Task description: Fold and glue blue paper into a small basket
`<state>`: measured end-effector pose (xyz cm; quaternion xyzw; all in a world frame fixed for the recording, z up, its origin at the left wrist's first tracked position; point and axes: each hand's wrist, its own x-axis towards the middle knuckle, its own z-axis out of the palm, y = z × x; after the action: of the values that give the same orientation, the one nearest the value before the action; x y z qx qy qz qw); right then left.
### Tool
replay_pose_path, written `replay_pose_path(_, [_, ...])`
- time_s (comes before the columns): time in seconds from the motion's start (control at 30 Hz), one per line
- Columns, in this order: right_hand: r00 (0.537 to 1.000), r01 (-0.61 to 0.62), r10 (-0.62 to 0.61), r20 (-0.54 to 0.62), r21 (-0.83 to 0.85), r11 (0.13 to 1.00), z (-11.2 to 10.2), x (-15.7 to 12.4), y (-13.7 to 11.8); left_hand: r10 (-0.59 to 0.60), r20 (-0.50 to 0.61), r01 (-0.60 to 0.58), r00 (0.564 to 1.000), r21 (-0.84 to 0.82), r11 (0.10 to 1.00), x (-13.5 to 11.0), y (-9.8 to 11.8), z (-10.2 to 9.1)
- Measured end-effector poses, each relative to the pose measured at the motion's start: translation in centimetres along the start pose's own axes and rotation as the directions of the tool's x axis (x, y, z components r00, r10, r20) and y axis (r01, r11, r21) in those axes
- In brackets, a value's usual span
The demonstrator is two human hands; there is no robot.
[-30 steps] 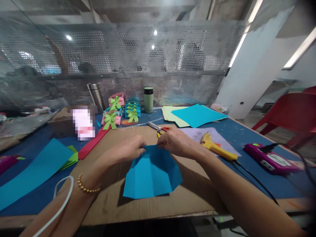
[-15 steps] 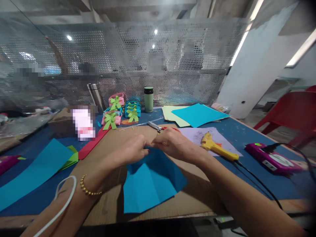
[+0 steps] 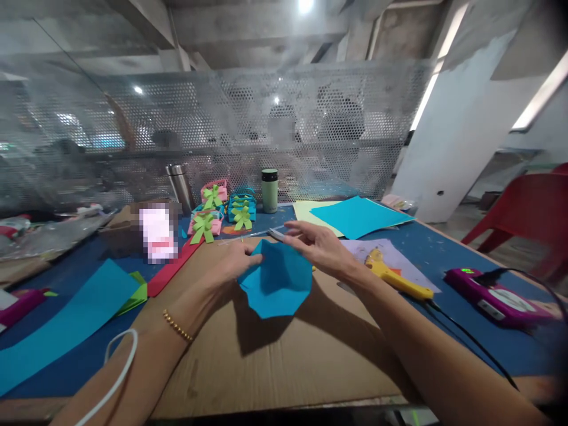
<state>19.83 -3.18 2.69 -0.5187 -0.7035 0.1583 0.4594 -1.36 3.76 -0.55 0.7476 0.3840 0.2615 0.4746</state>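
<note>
Both forearms reach in from the near edge over the cardboard (image 3: 275, 378), slanting toward each other. Above it, between the hands, the creased paper (image 3: 277, 284) is held up, its shadow below. The left hand (image 3: 239, 260) is closed in a pinch on the paper's left edge. The right hand (image 3: 317, 245) is loosely open, fingers stretched leftward by the far right edge; I cannot tell whether they touch it. Just beyond are the scissors (image 3: 276, 235), partly hidden.
</note>
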Motion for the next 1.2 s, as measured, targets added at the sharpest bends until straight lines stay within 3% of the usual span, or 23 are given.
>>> replay_pose_path(0.1, [0.997, 0.008, -0.002, 0.083, -0.076, 0.997, -0.2, 0.0, 0.1, -0.037, 0.007, 0.037, 0.999, -0.094, 0.995, 0.1, -0.5, 0.3])
replay_pose_path(0.3, [0.996, 0.067, -0.062, 0.057, -0.083, 0.994, -0.9, -0.3, -1.2, 0.035, -0.046, -0.034, 0.998, 0.015, 0.999, 0.1, 0.0, 0.2])
replay_pose_path(0.47, [0.999, 0.036, -0.036, 0.005, -0.321, 0.946, -0.1, -0.3, -0.2, 0.04, -0.078, -0.034, 0.996, 0.079, 0.996, -0.8, 2.3, 0.5])
replay_pose_path(0.6, [1.0, 0.008, -0.012, -0.009, -0.396, 0.918, 0.0, -0.2, 0.3, -0.028, -0.056, 0.033, 0.998, 0.098, 0.995, -1.9, 3.8, 0.8])
replay_pose_path(0.8, [0.993, -0.112, 0.073, -0.095, -0.51, 0.853, -0.2, -0.2, 0.0, 0.059, -0.025, -0.062, 0.998, -0.145, 0.988, -1.0, 1.4, 1.3])
replay_pose_path(0.97, [0.994, -0.1, 0.063, -0.089, -0.508, 0.855, -0.2, -0.1, 0.1, 0.028, -0.078, -0.031, 0.997, -0.033, 0.999, -0.1, -0.1, 0.7])
replay_pose_path(1.2, [0.997, -0.077, 0.058, -0.056, -0.422, 0.903, -0.8, 0.1, -0.2, -0.03, 0.005, 0.03, 1.0, -0.069, 0.997, -0.7, 0.7, 0.1])
